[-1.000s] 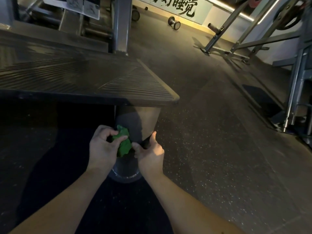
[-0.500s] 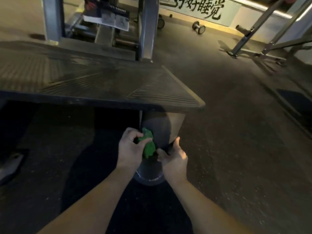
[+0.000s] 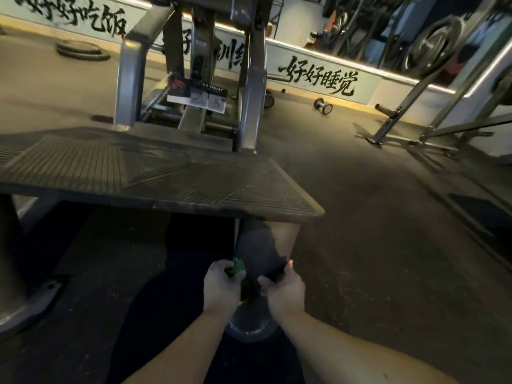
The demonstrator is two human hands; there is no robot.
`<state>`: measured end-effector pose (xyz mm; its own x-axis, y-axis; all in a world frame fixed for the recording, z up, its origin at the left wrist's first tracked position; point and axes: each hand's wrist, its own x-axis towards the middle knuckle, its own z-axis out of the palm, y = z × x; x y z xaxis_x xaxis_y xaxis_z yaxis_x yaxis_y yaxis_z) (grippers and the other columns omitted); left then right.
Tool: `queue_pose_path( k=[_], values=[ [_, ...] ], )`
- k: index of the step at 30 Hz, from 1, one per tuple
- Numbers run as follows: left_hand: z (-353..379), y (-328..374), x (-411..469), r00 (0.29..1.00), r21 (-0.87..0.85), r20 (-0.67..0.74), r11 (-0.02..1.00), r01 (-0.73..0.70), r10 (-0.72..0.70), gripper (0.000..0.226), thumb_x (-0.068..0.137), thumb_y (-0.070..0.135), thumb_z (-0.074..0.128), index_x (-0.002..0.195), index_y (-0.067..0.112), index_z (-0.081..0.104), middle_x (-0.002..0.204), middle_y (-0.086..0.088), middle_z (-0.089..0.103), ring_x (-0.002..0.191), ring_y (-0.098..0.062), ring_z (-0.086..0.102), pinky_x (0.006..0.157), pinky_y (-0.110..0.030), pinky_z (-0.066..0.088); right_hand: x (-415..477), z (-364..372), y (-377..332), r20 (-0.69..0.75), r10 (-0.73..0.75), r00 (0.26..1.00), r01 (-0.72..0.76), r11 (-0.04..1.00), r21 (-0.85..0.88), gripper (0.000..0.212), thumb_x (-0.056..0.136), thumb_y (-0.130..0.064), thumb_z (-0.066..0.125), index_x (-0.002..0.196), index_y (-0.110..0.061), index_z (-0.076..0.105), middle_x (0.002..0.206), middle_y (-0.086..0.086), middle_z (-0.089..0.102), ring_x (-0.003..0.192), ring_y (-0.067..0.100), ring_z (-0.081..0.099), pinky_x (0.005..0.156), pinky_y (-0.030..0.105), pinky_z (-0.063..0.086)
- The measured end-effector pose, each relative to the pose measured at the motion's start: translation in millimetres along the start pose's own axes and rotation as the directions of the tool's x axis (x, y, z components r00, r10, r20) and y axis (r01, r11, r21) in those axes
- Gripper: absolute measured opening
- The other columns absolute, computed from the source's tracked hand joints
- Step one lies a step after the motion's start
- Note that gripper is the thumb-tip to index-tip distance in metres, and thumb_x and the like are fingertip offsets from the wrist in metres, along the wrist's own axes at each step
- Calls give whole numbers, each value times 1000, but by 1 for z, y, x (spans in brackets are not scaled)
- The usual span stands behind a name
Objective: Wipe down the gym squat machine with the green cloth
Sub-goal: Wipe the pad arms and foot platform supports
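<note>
Low in the centre of the frame, the left hand (image 3: 221, 285) clenches the bunched green cloth (image 3: 238, 268) against the squat machine's rounded grey leg (image 3: 260, 250), just below the ribbed footplate (image 3: 166, 176). The right hand (image 3: 282, 286) grips that leg's right edge, fingers curled round it.

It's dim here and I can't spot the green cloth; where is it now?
Head view, low centre: the green cloth is bunched in the left hand, against the grey machine leg under the footplate, just left of the right hand.
</note>
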<state>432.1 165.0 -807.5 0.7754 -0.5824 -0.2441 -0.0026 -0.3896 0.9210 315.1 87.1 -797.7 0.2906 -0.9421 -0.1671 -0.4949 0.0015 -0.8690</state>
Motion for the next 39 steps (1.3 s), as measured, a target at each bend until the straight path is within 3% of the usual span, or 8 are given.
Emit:
queue_pose_path(
  k=[4,7,21,24,29,33,36,39],
  values=[
    [4,-1,-4,998,-132,-56,991,25,-33,20,95,28,70,109,26,56,113,-1,61,103,-21,63,97,-39,54,7,-8,-9,60,25,998,-21,997,-78,46,73,-36,84,112,-24,63,91,-3,75,80,13,73,81,41,62],
    [10,-11,-1,998,-122,-53,993,10,-17,22,98,13,65,118,19,62,118,-3,62,112,-24,61,106,-42,48,13,-14,-16,59,82,995,-79,995,-62,38,74,-31,86,104,-20,64,79,-1,75,67,12,73,74,39,63],
    [26,-1,-14,966,-28,-209,987,-158,148,28,92,-5,63,110,17,63,114,-5,59,103,-20,55,98,-36,45,15,-8,-23,27,167,986,-164,982,-92,47,69,-30,90,104,-16,61,100,4,71,92,20,72,86,36,60],
    [28,-19,-12,987,62,-160,998,20,-10,31,92,-6,60,117,12,65,116,-7,61,107,-27,59,101,-43,48,18,-4,-18,39,201,979,-196,975,-106,52,68,-34,91,106,-20,59,102,5,73,92,21,73,86,38,61],
    [24,-35,-15,973,262,38,942,210,-227,24,88,11,74,111,15,69,94,-6,63,85,-24,58,78,-32,48,11,-17,-19,92,208,974,-208,978,-7,58,85,-22,80,133,-13,49,91,7,75,63,2,68,50,7,44],
    [9,-27,-34,976,271,19,941,203,-216,20,90,13,69,109,17,64,95,-6,63,88,-28,65,73,-33,53,8,-18,-8,77,267,961,-260,961,-97,96,82,-23,77,159,-25,20,119,4,69,97,23,73,90,40,60],
    [-16,2,-48,965,204,100,955,218,-242,23,91,1,60,109,16,62,104,-6,64,94,-21,62,74,-27,50,-12,-25,-23,238,440,866,-416,898,-144,59,92,-19,66,147,-24,45,130,7,63,105,30,67,76,41,63],
    [-51,59,-80,954,146,180,965,216,-241,24,91,-2,58,107,16,60,98,1,61,96,-18,61,68,-21,46,-60,-48,-80,553,595,583,-657,746,-109,34,104,-17,55,138,-19,56,132,8,62,116,30,62,70,40,63]
  ],
)
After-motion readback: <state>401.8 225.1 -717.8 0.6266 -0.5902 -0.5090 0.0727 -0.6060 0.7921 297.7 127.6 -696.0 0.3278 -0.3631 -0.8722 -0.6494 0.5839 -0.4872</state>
